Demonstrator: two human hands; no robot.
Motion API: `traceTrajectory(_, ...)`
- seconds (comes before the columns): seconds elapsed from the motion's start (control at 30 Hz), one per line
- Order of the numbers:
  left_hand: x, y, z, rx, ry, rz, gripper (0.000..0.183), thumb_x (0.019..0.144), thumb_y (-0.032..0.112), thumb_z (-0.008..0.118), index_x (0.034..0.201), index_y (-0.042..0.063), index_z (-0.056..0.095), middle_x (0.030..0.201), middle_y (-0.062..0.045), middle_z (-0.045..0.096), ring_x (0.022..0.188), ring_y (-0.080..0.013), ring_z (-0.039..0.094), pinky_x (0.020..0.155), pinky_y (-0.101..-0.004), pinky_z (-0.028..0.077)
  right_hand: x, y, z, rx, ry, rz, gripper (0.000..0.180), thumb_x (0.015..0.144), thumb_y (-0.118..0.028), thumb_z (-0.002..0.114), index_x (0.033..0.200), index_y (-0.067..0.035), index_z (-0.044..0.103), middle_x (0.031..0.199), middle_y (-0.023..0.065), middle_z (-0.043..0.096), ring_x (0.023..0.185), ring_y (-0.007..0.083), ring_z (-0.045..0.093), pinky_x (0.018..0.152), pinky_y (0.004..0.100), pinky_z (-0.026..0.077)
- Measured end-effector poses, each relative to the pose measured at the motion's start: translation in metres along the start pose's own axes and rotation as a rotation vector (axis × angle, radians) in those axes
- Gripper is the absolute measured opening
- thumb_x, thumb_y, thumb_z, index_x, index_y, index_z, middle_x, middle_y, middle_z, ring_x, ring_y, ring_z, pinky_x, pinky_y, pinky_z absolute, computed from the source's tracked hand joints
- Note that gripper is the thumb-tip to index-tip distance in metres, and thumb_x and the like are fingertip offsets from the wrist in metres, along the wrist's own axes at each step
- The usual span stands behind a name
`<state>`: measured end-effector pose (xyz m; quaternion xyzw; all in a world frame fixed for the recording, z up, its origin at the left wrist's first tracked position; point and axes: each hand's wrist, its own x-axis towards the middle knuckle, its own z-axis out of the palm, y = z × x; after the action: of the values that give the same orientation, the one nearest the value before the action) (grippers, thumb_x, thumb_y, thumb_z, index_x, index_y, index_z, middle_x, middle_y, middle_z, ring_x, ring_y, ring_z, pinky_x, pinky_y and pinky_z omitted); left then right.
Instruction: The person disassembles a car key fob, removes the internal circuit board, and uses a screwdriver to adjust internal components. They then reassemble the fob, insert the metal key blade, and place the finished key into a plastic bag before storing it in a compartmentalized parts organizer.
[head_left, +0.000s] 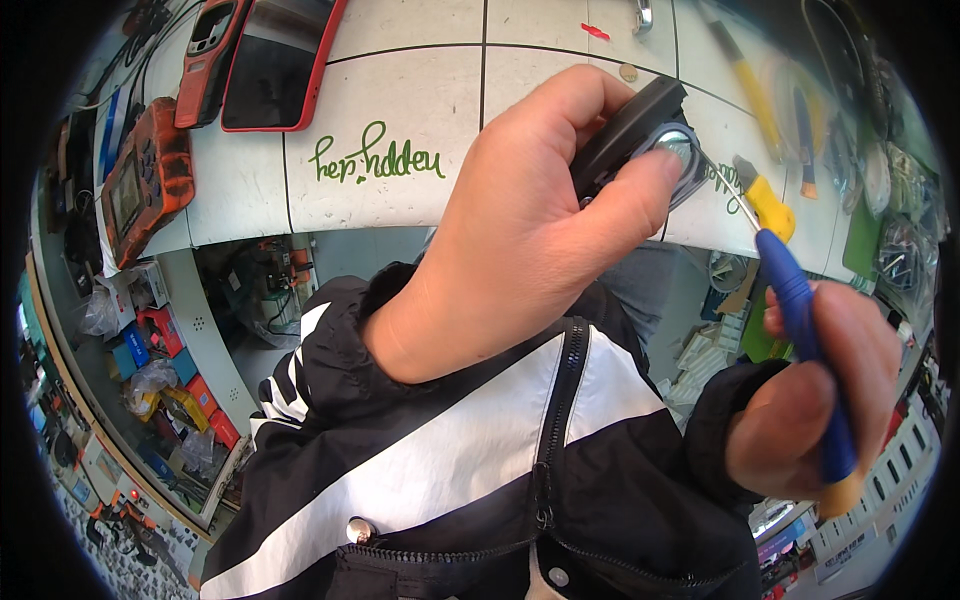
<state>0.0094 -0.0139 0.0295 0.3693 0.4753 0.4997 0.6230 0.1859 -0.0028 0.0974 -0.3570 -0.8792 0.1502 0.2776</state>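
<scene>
My left hand (540, 195) grips a small black device (634, 127), probably a car key fob. Under the left thumb, a round silver coin cell (679, 142) shows at its uncovered end, ringed by a grey plastic edge. In my right hand (847, 382) is a screwdriver (795, 300) with a blue handle and a yellow butt. Its thin metal shaft slants up to the left, and the tip meets or nearly meets the grey edge beside the cell; exact contact cannot be told. The fob's underside is hidden by the left fingers.
On the white tabletop (390, 199) lie a red-cased phone (274, 75), an orange handheld device with a screen (142, 180) and a small coin-like disc (628, 72). A yellow-handled tool (769, 202) rests behind the screwdriver. Bagged parts (904, 240) crowd the right; boxes fill a left-hand cabinet (172, 352).
</scene>
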Motion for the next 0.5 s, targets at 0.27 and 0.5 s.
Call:
traceTrajectory(0.27,0.005,-0.005,0.003,0.114,0.045,0.049,0.026,0.084,0.021,0.062,0.099,0.002,0.054,0.069,-0.001,0.059,0.050,0.0010,0.043,0.042,-0.0133,0.027,0.010,-0.010,-0.006,-0.001,-0.137,0.026,0.030,0.090,-0.020,0.051,0.100,0.008,0.057,0.091,0.0235,0.058,0.068,0.0225,0.060,0.065,0.0279,0.051)
traceTrajectory(0.5,0.004,-0.003,-0.001,0.097,-0.008,-0.033,0.027,0.084,0.021,0.061,0.099,0.001,0.054,0.067,-0.001,0.058,0.049,0.0002,0.042,0.042,-0.0136,0.027,0.019,0.024,-0.019,0.238,-0.188,0.130,0.033,0.092,-0.021,0.047,0.099,0.010,0.058,0.087,0.0221,0.058,0.066,0.0217,0.059,0.064,0.0287,0.049)
